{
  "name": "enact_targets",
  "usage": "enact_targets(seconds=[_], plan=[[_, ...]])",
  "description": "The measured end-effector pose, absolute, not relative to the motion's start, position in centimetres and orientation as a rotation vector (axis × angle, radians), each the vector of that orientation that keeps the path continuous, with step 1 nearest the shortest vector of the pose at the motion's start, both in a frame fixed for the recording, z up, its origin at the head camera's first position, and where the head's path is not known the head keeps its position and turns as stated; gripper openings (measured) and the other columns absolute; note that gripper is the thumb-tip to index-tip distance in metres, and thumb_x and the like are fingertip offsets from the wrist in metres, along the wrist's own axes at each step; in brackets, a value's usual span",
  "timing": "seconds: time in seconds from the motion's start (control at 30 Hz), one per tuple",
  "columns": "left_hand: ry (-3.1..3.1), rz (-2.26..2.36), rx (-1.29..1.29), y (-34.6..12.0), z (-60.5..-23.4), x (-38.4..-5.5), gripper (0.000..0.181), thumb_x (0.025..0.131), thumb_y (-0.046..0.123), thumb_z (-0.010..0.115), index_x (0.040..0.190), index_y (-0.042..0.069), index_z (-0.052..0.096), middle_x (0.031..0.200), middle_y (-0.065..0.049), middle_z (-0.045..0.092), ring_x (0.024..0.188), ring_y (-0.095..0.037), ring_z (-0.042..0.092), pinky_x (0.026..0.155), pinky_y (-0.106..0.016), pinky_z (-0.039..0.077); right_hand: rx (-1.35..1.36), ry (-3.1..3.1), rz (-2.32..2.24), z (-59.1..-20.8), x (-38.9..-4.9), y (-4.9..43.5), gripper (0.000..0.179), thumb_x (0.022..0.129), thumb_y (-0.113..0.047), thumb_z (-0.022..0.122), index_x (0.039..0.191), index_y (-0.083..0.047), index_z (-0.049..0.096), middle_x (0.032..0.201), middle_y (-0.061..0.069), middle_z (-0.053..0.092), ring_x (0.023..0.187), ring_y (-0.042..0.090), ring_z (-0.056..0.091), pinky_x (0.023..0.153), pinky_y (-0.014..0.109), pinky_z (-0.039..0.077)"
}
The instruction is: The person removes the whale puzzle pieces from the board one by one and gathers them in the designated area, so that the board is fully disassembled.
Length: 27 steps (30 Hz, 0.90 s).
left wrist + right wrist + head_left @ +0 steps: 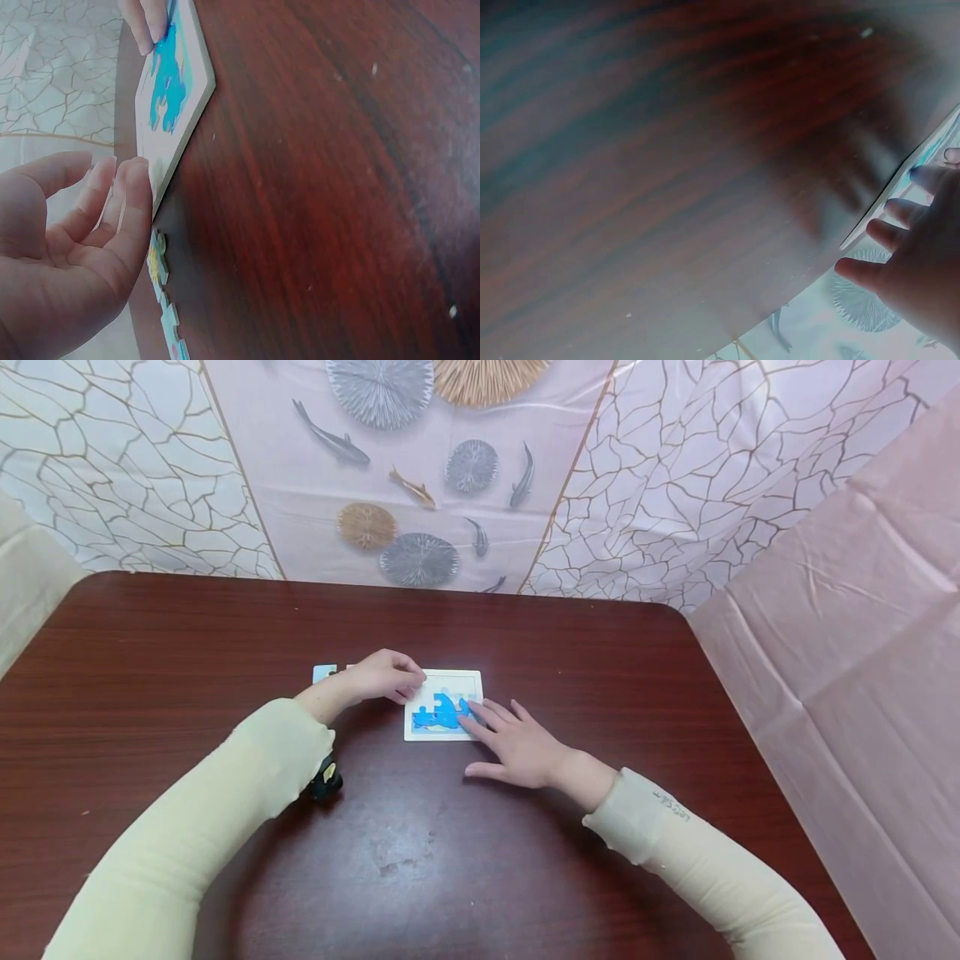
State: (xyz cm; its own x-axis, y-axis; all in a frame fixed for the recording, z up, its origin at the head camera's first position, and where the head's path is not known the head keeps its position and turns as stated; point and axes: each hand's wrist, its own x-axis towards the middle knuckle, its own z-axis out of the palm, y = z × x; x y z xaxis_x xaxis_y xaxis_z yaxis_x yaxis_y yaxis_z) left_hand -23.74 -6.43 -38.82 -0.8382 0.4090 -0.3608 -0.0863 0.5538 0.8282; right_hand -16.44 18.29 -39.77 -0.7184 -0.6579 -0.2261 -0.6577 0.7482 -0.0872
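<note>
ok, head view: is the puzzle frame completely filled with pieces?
No, the puzzle frame shows bare white at its upper left, while blue pieces lie in its lower part.

Bent left fingers, outspread right fingers

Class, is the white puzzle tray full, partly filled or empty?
Partly filled: the puzzle tray has blue pieces at its near side, bare white behind.
</note>
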Motion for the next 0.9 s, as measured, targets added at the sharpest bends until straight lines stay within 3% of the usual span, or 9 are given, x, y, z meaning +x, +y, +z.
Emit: enact_targets(seconds=[0.57,0.9], plan=[[2.171,1.309,0.222,-5.0,-39.2,-23.4,0.038,0.095,0.019,0.053,0.126,-0.002,0.052,0.119,-0.022,0.060,0.094,-0.023,0.066,0.084,-0.030,0.055,-0.995,2.681,0.001,-39.8,-16.3,18.5,0.077,0.088,-0.063,0.044,0.149,-0.021,0.024,0.157,0.006,0.019,0.144,0.027,0.019,0.113,0.060,0.015],[2.167,1.297,0.228,-4.5,-39.5,-23.5,0.039,0.095,0.020,0.053,0.127,-0.001,0.052,0.115,-0.020,0.062,0.094,-0.021,0.066,0.086,-0.030,0.054,-0.994,2.678,0.016,-40.1,-16.4,18.6,0.079,0.088,-0.065,0.043,0.150,-0.021,0.022,0.157,0.006,0.018,0.144,0.027,0.019,0.113,0.060,0.015]])
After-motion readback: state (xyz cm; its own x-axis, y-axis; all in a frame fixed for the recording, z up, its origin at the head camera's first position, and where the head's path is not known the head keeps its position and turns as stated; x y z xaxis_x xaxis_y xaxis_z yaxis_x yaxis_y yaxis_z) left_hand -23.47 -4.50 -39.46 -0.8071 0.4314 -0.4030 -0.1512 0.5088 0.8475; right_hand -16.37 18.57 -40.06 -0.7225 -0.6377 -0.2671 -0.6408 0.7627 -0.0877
